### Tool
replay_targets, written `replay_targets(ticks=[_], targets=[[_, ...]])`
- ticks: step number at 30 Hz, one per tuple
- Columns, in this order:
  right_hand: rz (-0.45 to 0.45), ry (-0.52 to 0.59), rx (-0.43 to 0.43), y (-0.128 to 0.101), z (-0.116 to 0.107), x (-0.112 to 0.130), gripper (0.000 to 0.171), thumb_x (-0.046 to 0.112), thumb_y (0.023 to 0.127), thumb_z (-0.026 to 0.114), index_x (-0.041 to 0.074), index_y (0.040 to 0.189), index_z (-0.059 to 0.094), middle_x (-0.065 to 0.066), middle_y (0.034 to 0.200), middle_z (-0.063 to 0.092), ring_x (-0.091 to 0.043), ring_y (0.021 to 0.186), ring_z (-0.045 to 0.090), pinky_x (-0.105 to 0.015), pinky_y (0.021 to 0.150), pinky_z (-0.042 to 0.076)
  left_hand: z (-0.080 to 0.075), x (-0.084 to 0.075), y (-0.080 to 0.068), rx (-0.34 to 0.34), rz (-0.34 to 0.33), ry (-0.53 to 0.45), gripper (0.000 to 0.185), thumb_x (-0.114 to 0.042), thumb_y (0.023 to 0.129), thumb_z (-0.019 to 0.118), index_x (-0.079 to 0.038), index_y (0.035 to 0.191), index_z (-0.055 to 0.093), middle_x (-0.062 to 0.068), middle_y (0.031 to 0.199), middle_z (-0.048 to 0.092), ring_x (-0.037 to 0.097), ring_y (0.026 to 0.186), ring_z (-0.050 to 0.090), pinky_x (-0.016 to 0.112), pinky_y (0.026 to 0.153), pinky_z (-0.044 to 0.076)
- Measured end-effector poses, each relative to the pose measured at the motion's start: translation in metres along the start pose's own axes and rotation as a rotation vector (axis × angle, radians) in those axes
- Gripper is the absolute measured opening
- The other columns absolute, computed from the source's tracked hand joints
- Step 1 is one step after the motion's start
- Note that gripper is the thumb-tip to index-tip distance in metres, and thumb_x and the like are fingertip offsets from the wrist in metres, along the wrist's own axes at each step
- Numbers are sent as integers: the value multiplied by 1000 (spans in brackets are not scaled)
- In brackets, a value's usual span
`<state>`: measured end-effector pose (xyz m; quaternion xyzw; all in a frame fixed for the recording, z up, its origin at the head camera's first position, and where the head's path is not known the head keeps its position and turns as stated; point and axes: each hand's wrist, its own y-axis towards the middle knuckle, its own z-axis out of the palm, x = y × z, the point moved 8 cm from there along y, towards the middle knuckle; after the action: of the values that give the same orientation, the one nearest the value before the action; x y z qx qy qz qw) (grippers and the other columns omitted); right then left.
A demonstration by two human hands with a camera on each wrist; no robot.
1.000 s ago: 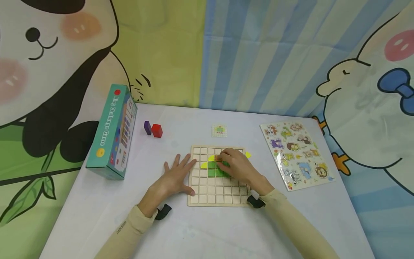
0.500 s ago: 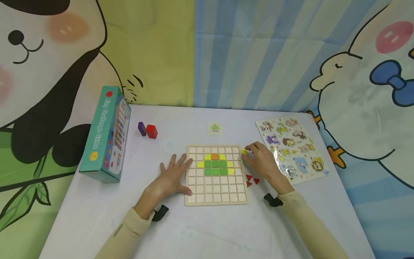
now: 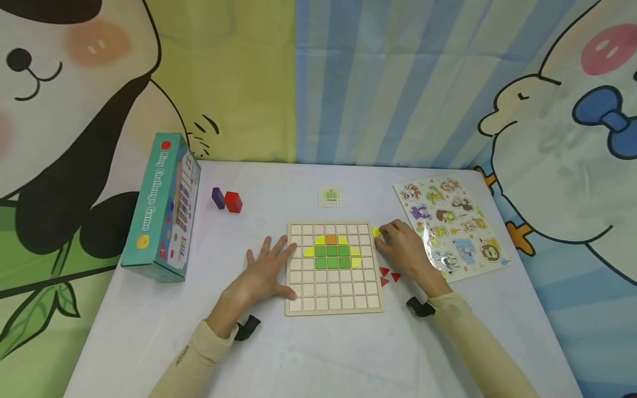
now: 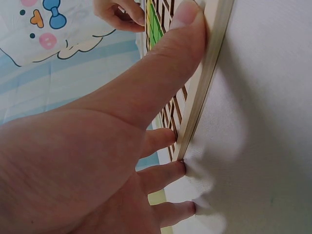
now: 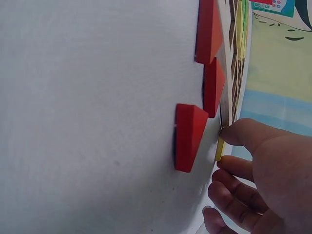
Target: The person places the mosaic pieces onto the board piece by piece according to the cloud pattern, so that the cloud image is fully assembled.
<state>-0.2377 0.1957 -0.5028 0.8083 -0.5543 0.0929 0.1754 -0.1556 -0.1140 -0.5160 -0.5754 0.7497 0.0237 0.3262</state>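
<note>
Your left hand (image 3: 261, 273) lies flat on the table (image 3: 318, 354), fingers spread, at the board's (image 3: 333, 307) 9 o'clock edge; the left wrist view shows the thumb (image 4: 161, 73) pressed along that edge and the fingertips at its corner. Your right hand (image 3: 405, 249) sits at the board's 2 o'clock corner, thumb and fingers closed on a yellow piece (image 3: 376, 232) lying on the table just beside the board. Three red triangles (image 3: 388, 275) lie at 3 o'clock of the board, near your right wrist. Green, yellow and orange tiles (image 3: 332, 253) fill the board's upper middle. A card (image 3: 330, 197) lies at 12 o'clock, the animal puzzle (image 3: 450, 226) to the right, two blocks (image 3: 227, 200) and a box (image 3: 161, 207) at 10 o'clock.
</note>
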Motion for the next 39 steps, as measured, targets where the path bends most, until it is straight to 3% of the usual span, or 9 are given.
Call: replay_targets(ticks=[17, 23, 28, 39], targets=[[49, 2, 17, 0, 1, -3, 29, 22, 86, 77, -1, 104, 73, -11, 101, 67, -23, 86, 60, -37, 73, 54, 0, -1, -2, -20, 1, -17, 120, -39, 63, 96, -14, 160, 31, 15, 171, 13, 49, 155, -1, 85, 108, 1], [-21, 53, -45, 2, -7, 4, 25, 16, 85, 77, -2, 102, 73, -12, 100, 68, -23, 86, 63, -36, 73, 57, -2, -2, -3, -23, -3, -20, 119, -38, 63, 96, -14, 160, 31, 16, 171, 13, 49, 155, 0, 84, 108, 1], [-98, 106, -63, 5, -13, 24, 26, 15, 86, 78, -2, 104, 71, -12, 103, 68, -25, 91, 65, -38, 76, 59, -2, -2, -3, -27, -2, -19, 119, -37, 63, 96, -14, 160, 32, 16, 171, 14, 50, 155, 0, 84, 108, 1], [-311, 112, -44, 10, -9, 103, 26, 15, 85, 79, 0, 104, 70, -9, 105, 66, -21, 92, 65, -30, 74, 59, -1, -1, -2, -16, 6, -16, 119, -37, 63, 96, -14, 160, 31, 16, 171, 13, 50, 155, 0, 85, 108, 2]])
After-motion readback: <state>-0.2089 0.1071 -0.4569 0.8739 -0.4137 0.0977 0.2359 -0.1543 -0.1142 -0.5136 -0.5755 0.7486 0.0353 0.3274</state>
